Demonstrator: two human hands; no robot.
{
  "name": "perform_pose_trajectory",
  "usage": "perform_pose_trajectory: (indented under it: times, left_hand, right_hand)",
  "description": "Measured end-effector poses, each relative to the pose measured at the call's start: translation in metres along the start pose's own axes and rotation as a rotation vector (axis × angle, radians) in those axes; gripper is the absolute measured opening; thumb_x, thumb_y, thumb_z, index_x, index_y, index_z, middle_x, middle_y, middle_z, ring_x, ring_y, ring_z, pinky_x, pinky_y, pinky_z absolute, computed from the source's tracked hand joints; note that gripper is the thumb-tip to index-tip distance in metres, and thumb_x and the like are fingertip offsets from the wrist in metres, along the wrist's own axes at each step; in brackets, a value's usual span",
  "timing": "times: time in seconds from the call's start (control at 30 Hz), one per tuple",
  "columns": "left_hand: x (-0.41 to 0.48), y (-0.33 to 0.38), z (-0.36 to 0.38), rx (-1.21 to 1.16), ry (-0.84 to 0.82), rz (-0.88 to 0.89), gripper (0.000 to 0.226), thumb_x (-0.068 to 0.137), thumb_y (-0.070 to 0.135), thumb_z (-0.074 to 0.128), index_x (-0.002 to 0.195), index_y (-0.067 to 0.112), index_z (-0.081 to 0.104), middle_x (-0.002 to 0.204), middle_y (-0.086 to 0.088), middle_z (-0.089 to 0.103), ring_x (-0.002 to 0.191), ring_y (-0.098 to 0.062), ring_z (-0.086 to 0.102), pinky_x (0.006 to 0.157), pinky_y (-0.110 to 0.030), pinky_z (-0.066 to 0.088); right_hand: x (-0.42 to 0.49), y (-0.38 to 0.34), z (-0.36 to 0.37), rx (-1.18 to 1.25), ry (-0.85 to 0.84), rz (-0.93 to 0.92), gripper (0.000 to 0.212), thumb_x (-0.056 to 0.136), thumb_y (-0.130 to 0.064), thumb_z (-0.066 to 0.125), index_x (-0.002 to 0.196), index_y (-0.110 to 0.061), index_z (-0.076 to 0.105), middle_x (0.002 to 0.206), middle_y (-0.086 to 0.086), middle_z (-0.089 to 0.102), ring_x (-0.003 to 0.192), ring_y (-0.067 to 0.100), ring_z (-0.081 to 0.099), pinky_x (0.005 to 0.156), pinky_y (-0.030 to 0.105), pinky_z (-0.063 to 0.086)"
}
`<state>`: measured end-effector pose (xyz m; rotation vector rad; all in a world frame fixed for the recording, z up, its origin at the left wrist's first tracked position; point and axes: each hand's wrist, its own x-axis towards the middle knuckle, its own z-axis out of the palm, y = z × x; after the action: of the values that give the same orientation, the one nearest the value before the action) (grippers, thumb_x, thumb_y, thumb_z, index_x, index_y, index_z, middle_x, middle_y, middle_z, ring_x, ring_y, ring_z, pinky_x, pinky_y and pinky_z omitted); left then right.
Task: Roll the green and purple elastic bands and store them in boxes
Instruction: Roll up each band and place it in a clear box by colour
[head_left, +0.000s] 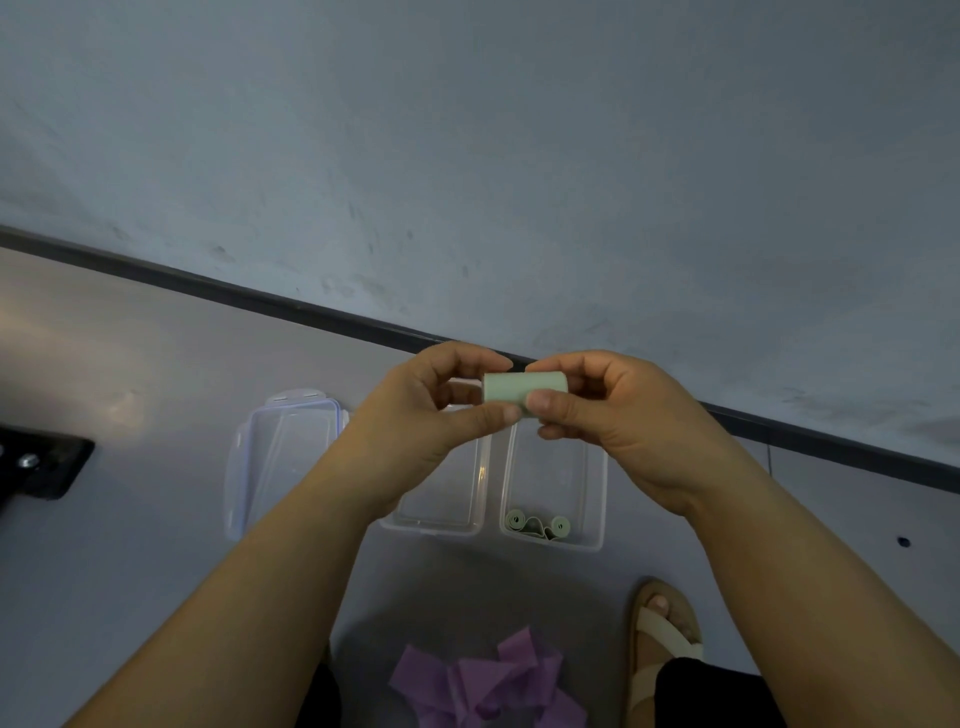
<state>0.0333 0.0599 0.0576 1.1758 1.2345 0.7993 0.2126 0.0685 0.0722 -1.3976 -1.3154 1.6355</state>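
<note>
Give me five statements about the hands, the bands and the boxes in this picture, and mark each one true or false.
1. Both hands hold the rolled green band above the boxes. True: the left hand and the right hand pinch it from either side.
2. The right-hand box is empty. False: green rolls lie at its near end.
3. The purple bands are already rolled. False: they lie loose and crumpled on the floor.
4. A lid lies on the floor left of the boxes. True.
5. The middle box holds purple rolls. False: no rolls show in it.
</note>
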Motion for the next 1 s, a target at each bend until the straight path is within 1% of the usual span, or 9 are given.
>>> perform_pose_trajectory:
  times: [0.13, 0.2, 0.3, 0.43, 0.6, 0.73, 0.8, 0.87, 1.0]
  left_hand:
    - [-0.001, -0.002, -0.002, 0.115, -0.069, -0.069, 0.026, 0.079, 0.03, 0.066, 0.104, 0.027, 0.066, 0.099, 0.002, 0.069, 0.089, -0.015, 0.067, 0.088, -0.039, 0.055]
    - [0.0, -0.002, -0.004, 0.197, -0.096, -0.067, 0.02, 0.081, 0.028, 0.067, 0.1, 0.034, 0.066, 0.095, 0.006, 0.071, 0.087, -0.014, 0.067, 0.09, -0.037, 0.053]
    - [-0.001, -0.003, -0.005, 0.443, -0.203, -0.04, 0.02, 0.082, 0.031, 0.066, 0.098, 0.044, 0.062, 0.095, 0.015, 0.066, 0.088, -0.005, 0.062, 0.087, -0.027, 0.051]
    - [-0.003, -0.005, -0.002, 0.633, -0.264, -0.01, 0.02, 0.083, 0.034, 0.065, 0.103, 0.034, 0.063, 0.095, 0.014, 0.059, 0.085, -0.009, 0.057, 0.083, -0.03, 0.05]
    - [-0.003, -0.007, 0.003, 0.595, -0.197, 0.049, 0.021, 0.08, 0.031, 0.069, 0.1, 0.027, 0.065, 0.09, 0.01, 0.062, 0.083, -0.014, 0.058, 0.081, -0.036, 0.051]
    - [-0.003, -0.012, 0.01, 0.51, -0.126, 0.083, 0.02, 0.076, 0.022, 0.074, 0.094, 0.021, 0.067, 0.09, 0.003, 0.065, 0.085, -0.014, 0.062, 0.079, -0.032, 0.053]
    - [-0.002, -0.014, 0.015, 0.494, -0.078, 0.102, 0.024, 0.074, 0.019, 0.075, 0.093, 0.024, 0.063, 0.091, 0.004, 0.064, 0.086, -0.014, 0.062, 0.078, -0.029, 0.054]
    - [-0.001, -0.016, 0.022, 0.499, -0.045, 0.121, 0.029, 0.072, 0.018, 0.077, 0.094, 0.027, 0.059, 0.092, 0.005, 0.062, 0.087, -0.014, 0.061, 0.079, -0.028, 0.054]
    - [0.001, -0.021, 0.037, 0.508, 0.004, 0.169, 0.032, 0.069, 0.016, 0.079, 0.091, 0.027, 0.059, 0.086, 0.013, 0.055, 0.083, -0.015, 0.058, 0.08, -0.036, 0.053]
  right_hand:
    - [-0.001, 0.001, -0.003, -0.119, 0.006, -0.022, 0.029, 0.063, -0.025, 0.075, 0.09, -0.03, 0.066, 0.095, -0.004, 0.067, 0.088, 0.009, 0.065, 0.073, 0.017, 0.055]
    - [-0.001, 0.003, -0.003, -0.193, -0.009, -0.03, 0.03, 0.067, -0.018, 0.077, 0.091, -0.033, 0.065, 0.095, -0.006, 0.066, 0.087, 0.007, 0.064, 0.072, 0.014, 0.054]
    - [-0.002, 0.006, -0.001, -0.342, -0.056, -0.041, 0.033, 0.07, -0.016, 0.078, 0.092, -0.037, 0.064, 0.095, -0.009, 0.066, 0.086, 0.003, 0.062, 0.073, 0.013, 0.053]
    - [-0.003, 0.008, 0.001, -0.467, -0.104, -0.057, 0.037, 0.07, -0.016, 0.079, 0.092, -0.04, 0.062, 0.096, -0.012, 0.066, 0.088, 0.003, 0.062, 0.078, 0.019, 0.054]
    - [-0.003, 0.007, -0.004, -0.422, -0.106, -0.047, 0.039, 0.068, -0.013, 0.079, 0.093, -0.039, 0.063, 0.096, -0.009, 0.067, 0.089, 0.003, 0.063, 0.08, 0.02, 0.054]
    - [-0.003, 0.007, -0.006, -0.378, -0.09, 0.01, 0.02, 0.078, -0.027, 0.07, 0.094, -0.037, 0.063, 0.097, -0.01, 0.066, 0.09, 0.005, 0.063, 0.08, 0.022, 0.053]
    - [-0.003, 0.008, -0.008, -0.313, -0.047, 0.054, 0.011, 0.083, -0.034, 0.063, 0.093, -0.032, 0.065, 0.096, -0.009, 0.067, 0.086, 0.008, 0.065, 0.077, 0.022, 0.054]
    - [-0.004, 0.009, -0.01, -0.29, -0.004, 0.095, 0.013, 0.086, -0.036, 0.058, 0.094, -0.027, 0.065, 0.095, -0.005, 0.067, 0.08, 0.011, 0.066, 0.071, 0.021, 0.055]
    - [-0.007, 0.012, -0.019, -0.254, 0.021, 0.19, 0.016, 0.087, -0.03, 0.06, 0.096, -0.017, 0.065, 0.093, 0.008, 0.066, 0.063, 0.012, 0.064, 0.058, 0.02, 0.053]
